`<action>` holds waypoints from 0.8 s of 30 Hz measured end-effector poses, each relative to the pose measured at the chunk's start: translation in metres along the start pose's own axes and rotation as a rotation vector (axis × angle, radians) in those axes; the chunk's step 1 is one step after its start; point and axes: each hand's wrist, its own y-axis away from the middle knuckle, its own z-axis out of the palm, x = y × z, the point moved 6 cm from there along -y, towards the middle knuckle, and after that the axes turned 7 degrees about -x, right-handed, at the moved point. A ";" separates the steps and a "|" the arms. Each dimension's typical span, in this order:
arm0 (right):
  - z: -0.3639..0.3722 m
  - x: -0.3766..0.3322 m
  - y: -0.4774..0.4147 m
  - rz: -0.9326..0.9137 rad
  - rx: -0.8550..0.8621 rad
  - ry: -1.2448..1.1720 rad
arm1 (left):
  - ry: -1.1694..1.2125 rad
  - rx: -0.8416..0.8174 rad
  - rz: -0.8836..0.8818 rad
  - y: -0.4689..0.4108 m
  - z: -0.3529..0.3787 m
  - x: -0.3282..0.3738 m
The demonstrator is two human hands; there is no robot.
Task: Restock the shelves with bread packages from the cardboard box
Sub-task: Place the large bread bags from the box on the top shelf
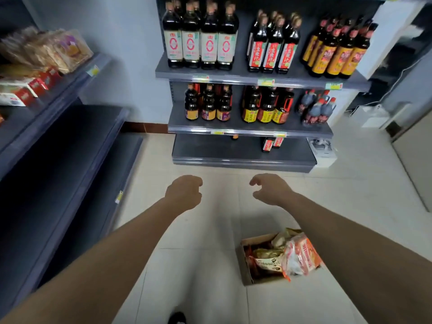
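Bread packages point(297, 256) sat in the cardboard box point(246, 265) on the floor point(210, 230), orange-and-white pack sticking up over box's right rim, gold and brown packs beside it inside. Left hand point(184, 191) hung in the air above and left of the box, empty, fingers loosely curled, thumb apart. Right hand point(271, 188) also empty, above the box, fingers bent in a loose claw, not touching anything. Both forearms stretched forward, hands near each other but apart. Far left of the box, grey shelves point(58, 146): upper level held more bread packs point(56, 50) and red-white cartons point(25, 90), lower levels bare. Straight beyond the box, another shelf unit point(250, 76) carried rows of dark sauce bottles point(201, 38) on two levels. Dark shoe tip point(177, 318) showed near bottom edge, left of the box. Picture blurred.
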 end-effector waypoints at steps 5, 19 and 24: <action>0.017 0.089 0.019 0.076 -0.049 -0.089 | -0.022 -0.104 0.037 -0.010 0.063 0.070; 0.058 0.263 -0.013 0.295 -0.175 -0.177 | -0.067 -0.426 0.191 -0.104 0.191 0.203; 0.084 0.313 -0.035 0.357 -0.237 -0.171 | -0.109 -0.485 0.242 -0.143 0.224 0.237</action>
